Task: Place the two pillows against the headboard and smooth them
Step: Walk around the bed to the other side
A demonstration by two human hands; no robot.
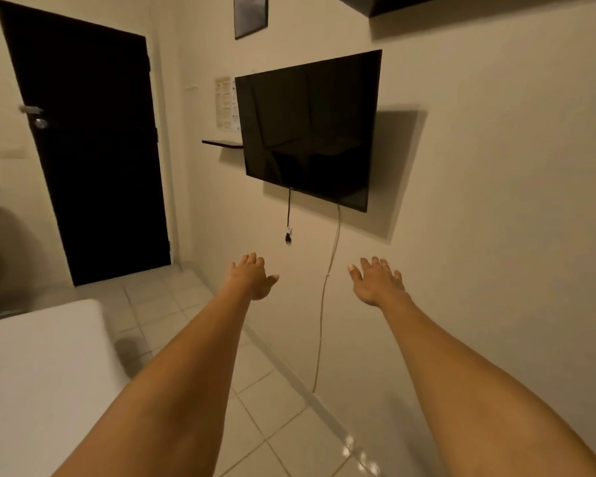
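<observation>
Both my arms stretch forward at about chest height, toward a cream wall. My left hand (252,277) is open with fingers spread and holds nothing. My right hand (377,280) is open too, fingers apart, empty. A corner of the bed with a white sheet (38,373) shows at the lower left, beside my left forearm. No pillow and no headboard appear in this view.
A black wall-mounted TV (310,132) hangs ahead, with a dangling plug (288,237) and a white cable (324,297) running down to the floor. A dark door (83,149) stands at the left. A tiled floor strip (272,407) runs between bed and wall.
</observation>
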